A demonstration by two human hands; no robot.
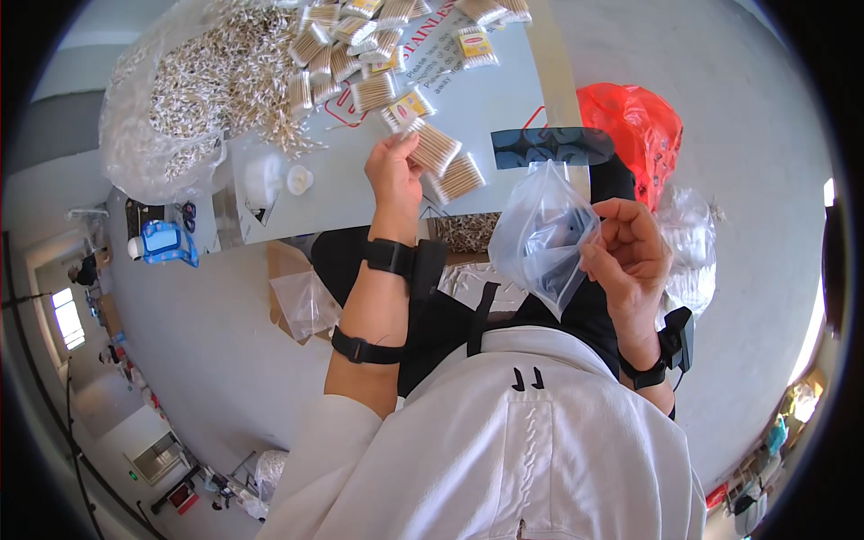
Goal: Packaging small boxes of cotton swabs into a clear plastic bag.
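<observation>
On my remote feed: left hand [396, 171] pinches 1 cotton-swab pack [434, 148] over the table [337, 189], 1 neighbouring pack [459, 179] just beside. Right hand [632, 256] pinches 1 clear plastic bag [538, 236] at the table's near edge. 1 red plastic bag [634, 126], right of the table.

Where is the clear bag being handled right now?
Head view, right of centre: the clear bag is held by the right hand, just below the dark strip.

Packing workshop, heaped loose cotton swabs [193, 90], bundled swab packs [373, 91], worktable [337, 184], grey floor [211, 333], perhaps stored goods [778, 436] along blurred rim
</observation>
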